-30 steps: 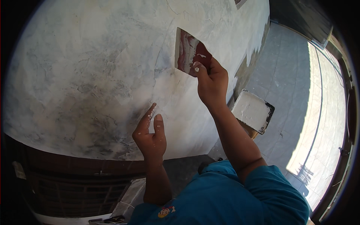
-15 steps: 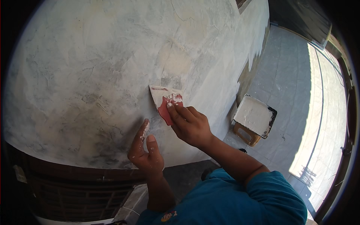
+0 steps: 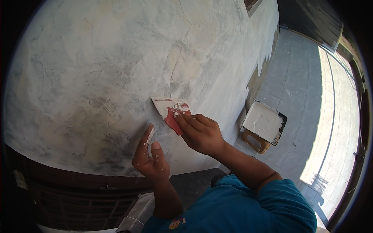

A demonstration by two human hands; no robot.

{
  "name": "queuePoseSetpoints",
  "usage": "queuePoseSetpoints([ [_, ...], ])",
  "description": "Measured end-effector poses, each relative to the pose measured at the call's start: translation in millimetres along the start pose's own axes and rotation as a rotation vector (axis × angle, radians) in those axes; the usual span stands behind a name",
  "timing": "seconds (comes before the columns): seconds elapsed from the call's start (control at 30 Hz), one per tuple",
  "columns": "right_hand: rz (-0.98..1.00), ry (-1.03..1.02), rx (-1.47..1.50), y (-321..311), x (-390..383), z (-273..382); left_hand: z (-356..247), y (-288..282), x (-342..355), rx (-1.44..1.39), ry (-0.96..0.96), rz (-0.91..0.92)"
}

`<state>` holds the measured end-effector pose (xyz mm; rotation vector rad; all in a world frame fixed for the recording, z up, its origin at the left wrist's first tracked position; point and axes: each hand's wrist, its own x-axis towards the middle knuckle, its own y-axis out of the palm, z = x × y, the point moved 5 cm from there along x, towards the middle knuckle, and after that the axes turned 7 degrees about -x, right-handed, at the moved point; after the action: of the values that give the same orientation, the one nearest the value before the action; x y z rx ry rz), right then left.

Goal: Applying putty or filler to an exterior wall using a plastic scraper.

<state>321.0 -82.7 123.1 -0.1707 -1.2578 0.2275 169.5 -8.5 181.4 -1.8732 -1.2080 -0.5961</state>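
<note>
Head view: beside the spread left hand (image 3: 151,162), the wall (image 3: 116,58) is apparently being smoothed with a scraper (image 3: 171,121) pinched by the right hand (image 3: 204,135), even pressure likely needed next.

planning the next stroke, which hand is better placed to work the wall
Likely the right hand: it grips the red scraper against the wall, while the left hand, smeared white, appears to hold nothing.
</note>
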Motion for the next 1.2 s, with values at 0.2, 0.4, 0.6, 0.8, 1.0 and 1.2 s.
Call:
queuePoseSetpoints([
  [0.2,-0.223,0.313,-0.164,-16.1,63.1,-82.6,5.2,2.8,-0.2,-0.026,0.016,0.005],
  [0.4,-0.076,-0.006,-0.100,33.0,12.1,7.4,2.4,1.4,0.6,0.061,0.200,-0.006],
  [0.6,-0.066,0.069,-0.007,-22.0,7.4,-21.7,4.2,-7.6,-0.7,0.044,0.238,0.002],
  [0.8,-0.175,0.051,-0.137,22.7,56.5,-19.4,-2.6,-6.3,-8.8,0.039,0.233,-0.022],
  [1.0,0.002,-0.196,0.081,2.2,-26.7,26.6,1.9,-10.9,-6.0,0.034,0.301,-0.080],
  [1.2,-0.203,0.350,-0.099,-2.1,22.4,-93.4,1.8,-5.3,-7.8,0.028,0.280,-0.069],
])
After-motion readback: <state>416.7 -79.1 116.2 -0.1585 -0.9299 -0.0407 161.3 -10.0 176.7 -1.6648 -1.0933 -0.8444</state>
